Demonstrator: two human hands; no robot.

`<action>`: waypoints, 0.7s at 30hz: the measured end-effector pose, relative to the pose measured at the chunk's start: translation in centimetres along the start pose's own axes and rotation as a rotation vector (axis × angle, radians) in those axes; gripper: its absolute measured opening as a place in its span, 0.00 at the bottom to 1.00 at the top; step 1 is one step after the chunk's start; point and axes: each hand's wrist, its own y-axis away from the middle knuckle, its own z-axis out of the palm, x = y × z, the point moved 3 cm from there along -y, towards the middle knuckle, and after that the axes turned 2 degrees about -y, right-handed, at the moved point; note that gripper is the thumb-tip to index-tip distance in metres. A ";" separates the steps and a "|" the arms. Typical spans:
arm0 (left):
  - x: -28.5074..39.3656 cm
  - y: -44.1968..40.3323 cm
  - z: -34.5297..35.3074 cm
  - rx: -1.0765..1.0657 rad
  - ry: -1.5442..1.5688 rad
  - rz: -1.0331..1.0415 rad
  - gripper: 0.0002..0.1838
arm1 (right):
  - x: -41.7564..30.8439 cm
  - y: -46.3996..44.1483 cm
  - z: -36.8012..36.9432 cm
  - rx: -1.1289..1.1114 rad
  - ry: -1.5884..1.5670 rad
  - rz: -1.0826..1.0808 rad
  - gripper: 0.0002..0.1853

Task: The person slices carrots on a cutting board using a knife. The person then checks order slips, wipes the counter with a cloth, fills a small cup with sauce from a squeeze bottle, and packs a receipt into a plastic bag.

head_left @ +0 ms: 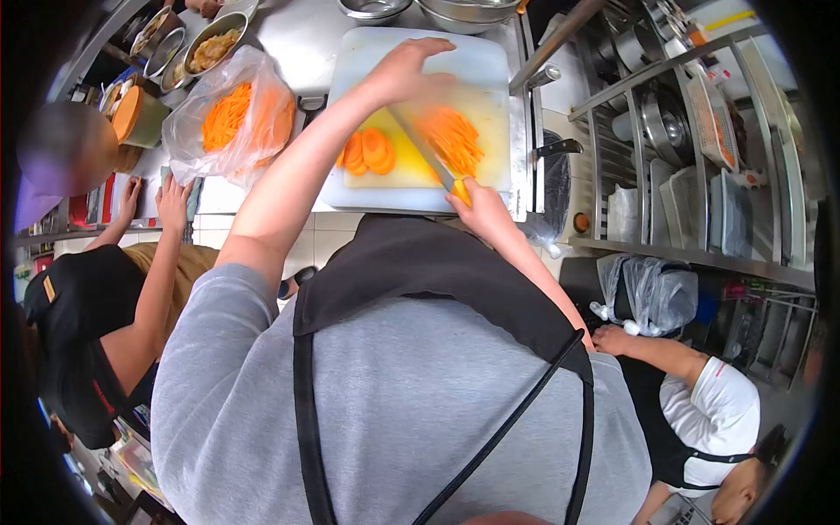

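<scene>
Currently your right hand (483,210), at five o'clock on the cutting board (363,57), is wrapped round the yellow handle (461,192) of the knife (423,150), whose blade points toward eleven, between the carrot slices (374,151) at eight and the heap of carrot strips (457,144) at three; your left hand (413,70) spreads open at twelve, fingertips partly blurred, while a plastic bag (265,74) of shredded carrot (226,118) sits off the board at nine

Board (354,57) open far left, knife (422,148) across nearside, bowls (468,12) perhaps blocking beyond
</scene>
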 end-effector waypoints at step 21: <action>0.5 7.7 6.9 -0.140 0.390 -0.487 0.17 | 1.4 -0.9 -1.7 0.192 -0.364 0.121 0.17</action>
